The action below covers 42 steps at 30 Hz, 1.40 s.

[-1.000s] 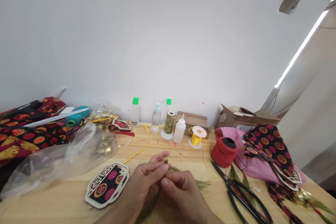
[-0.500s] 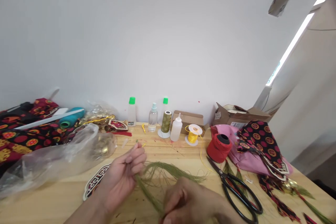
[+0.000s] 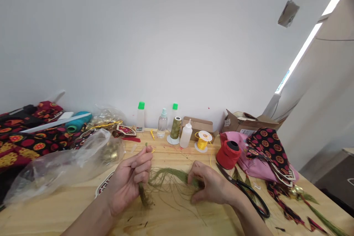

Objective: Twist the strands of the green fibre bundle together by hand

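My left hand (image 3: 134,177) is closed around an olive-green thread tassel (image 3: 143,194). Its tip pokes out above my fingers beside a bit of yellow cord, and the strands hang down below the fist. My right hand (image 3: 207,184) is at the right end of a loose bundle of green threads (image 3: 170,172) lying on the table. Thumb and fingers are curved but apart there, over the strands. Just right of this hand lie black-handled scissors (image 3: 243,188), partly hidden by my forearm.
Along the wall stand a green thread spool (image 3: 176,128), a white squeeze bottle (image 3: 186,134), a yellow cord spool (image 3: 202,142) and clear bottles. A red thread cone (image 3: 229,154) and patterned cloth (image 3: 268,147) are at right. On the left lies a plastic bag (image 3: 63,166).
My right hand has let go of the tassel's lower strands and moved up and right to the loose threads. The strands under my left hand now hang free. The view has shifted slightly.
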{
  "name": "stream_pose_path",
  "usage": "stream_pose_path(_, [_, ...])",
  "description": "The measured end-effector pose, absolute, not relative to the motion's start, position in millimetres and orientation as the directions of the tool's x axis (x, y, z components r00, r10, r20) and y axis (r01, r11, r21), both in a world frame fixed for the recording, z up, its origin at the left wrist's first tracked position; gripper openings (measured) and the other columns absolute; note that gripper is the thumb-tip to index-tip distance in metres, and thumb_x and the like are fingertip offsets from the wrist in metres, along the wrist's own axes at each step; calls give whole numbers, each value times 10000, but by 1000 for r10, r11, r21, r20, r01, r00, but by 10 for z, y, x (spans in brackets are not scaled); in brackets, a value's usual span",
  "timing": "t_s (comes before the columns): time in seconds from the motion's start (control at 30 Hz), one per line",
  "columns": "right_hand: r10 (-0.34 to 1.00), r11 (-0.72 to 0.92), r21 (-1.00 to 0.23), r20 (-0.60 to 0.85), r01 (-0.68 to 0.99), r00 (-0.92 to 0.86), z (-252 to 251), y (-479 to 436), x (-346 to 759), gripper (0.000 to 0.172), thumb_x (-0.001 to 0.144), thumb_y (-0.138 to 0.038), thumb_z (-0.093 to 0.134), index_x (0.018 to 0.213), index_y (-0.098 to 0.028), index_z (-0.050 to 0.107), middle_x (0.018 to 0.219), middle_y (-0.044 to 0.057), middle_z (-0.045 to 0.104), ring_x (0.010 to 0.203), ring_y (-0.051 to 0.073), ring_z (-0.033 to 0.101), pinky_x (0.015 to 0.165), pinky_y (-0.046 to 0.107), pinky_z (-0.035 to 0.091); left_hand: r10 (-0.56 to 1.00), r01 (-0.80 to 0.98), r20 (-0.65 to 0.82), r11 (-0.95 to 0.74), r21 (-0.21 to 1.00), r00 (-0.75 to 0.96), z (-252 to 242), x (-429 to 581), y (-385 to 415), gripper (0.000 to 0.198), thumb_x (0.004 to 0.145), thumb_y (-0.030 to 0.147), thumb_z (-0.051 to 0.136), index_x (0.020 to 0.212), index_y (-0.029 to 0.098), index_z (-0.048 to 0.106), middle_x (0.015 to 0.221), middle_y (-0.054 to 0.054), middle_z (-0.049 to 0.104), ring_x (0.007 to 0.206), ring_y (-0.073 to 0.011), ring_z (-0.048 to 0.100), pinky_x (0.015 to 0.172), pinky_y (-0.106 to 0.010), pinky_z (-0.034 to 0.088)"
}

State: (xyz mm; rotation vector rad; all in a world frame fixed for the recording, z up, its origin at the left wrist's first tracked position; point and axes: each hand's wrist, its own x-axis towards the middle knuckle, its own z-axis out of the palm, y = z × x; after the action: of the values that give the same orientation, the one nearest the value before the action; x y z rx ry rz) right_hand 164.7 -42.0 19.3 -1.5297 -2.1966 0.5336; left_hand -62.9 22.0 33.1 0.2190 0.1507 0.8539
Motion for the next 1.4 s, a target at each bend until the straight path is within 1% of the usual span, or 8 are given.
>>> stream_pose_path(0.27, [910,413,-415,145,811,-389,96,-398,1546,167,593,-316,706,717,-212,662,678,-24,538,677,124,513,566,188,360,691,-633,-115,706,319,713,264,-566,172,305,874,168,202,704,123,452,426,106,229,285,-14,256,279,-118,106])
stream_pose_path(0.47, [918,393,-314,80,864,-388,115,-450,1461,52,675,-156,624,633,-185,612,677,-4,563,659,132,504,565,207,345,665,-568,-165,721,397,728,243,-507,126,206,835,149,346,663,128,457,441,111,184,299,-5,196,288,-114,76])
stream_pose_path(0.57, [923,378,-414,100,828,-372,136,-474,1486,87,712,-104,542,663,-176,551,711,1,546,664,128,483,578,210,349,672,-556,-209,718,420,710,233,-488,129,218,830,152,359,637,128,458,436,112,179,299,-3,182,290,-114,69])
stream_pose_path(0.7, [961,276,-677,174,682,-216,132,-457,1560,112,800,-158,432,707,-177,490,675,-12,512,633,113,456,568,210,347,684,-557,-250,714,425,686,191,-484,166,210,821,136,379,638,107,477,434,108,219,301,6,195,285,-105,79])
stream_pose_path(0.9, [998,25,-965,8,259,-63,82,-351,1525,224,737,-346,536,640,-154,477,535,-25,530,458,73,410,439,188,293,662,-529,-282,735,423,695,88,-463,187,162,781,127,462,629,101,510,454,87,315,302,14,236,253,-80,133])
stream_pose_path(1.07, [999,11,-1000,12,26,36,88,-326,1409,300,606,-405,650,676,-161,491,523,-27,555,424,70,448,428,184,331,758,-411,-373,619,669,535,76,-325,57,58,680,135,612,650,101,575,592,3,534,440,-22,466,400,-104,405])
stream_pose_path(1.23, [956,225,-917,274,331,108,30,-389,1284,150,693,-268,594,630,-179,491,527,-36,524,464,89,473,451,192,369,784,-404,-374,589,700,495,64,-198,-62,49,650,138,640,632,107,606,661,-58,632,592,-102,583,588,-200,489])
stream_pose_path(1.4, [893,404,-737,447,542,-58,-57,-415,1246,72,730,-174,555,663,-191,534,584,-17,582,517,101,527,501,184,405,766,-412,-398,619,669,505,17,-200,-87,57,650,169,640,666,114,634,676,-74,657,663,-146,613,645,-231,478])
